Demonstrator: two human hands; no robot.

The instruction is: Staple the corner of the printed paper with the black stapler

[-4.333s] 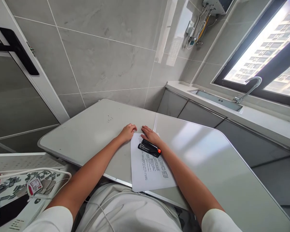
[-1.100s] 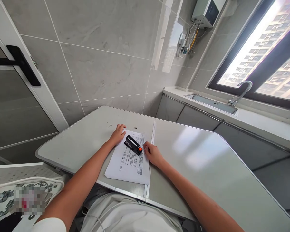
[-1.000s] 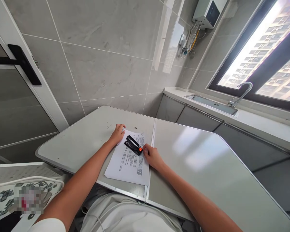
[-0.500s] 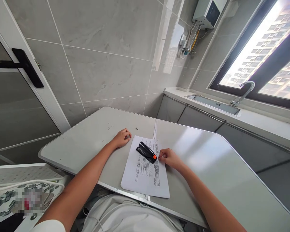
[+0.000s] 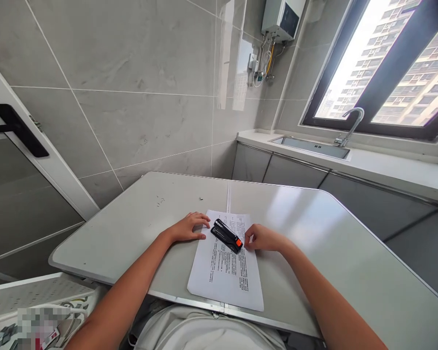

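A black stapler [image 5: 225, 236] with an orange piece at its near end lies slantwise on printed paper [image 5: 224, 294], apparently a stack of sheets. My left hand [image 5: 190, 227] rests on the table at the paper's upper left edge. Its fingers and thumb are apart, with the tips reaching the paper's edge and nothing held. At the paper's right edge is my right hand [image 5: 263, 237], fingers curled and pinched together close to the stapler's orange end. Whatever may be between those fingertips is too small to make out.
Tiny dark bits like loose staples [image 5: 160, 200] and one larger bit [image 5: 200, 198] lie on the folding table [image 5: 295, 277]. An open white bin or drawer [image 5: 25, 290] with cables sits at lower left. A counter with a sink [image 5: 314, 147] runs along the right.
My left hand has opened its fingers and moved onto the paper's left edge. The right hand stays beside the stapler, fingers still curled. The camera view has turned slightly.
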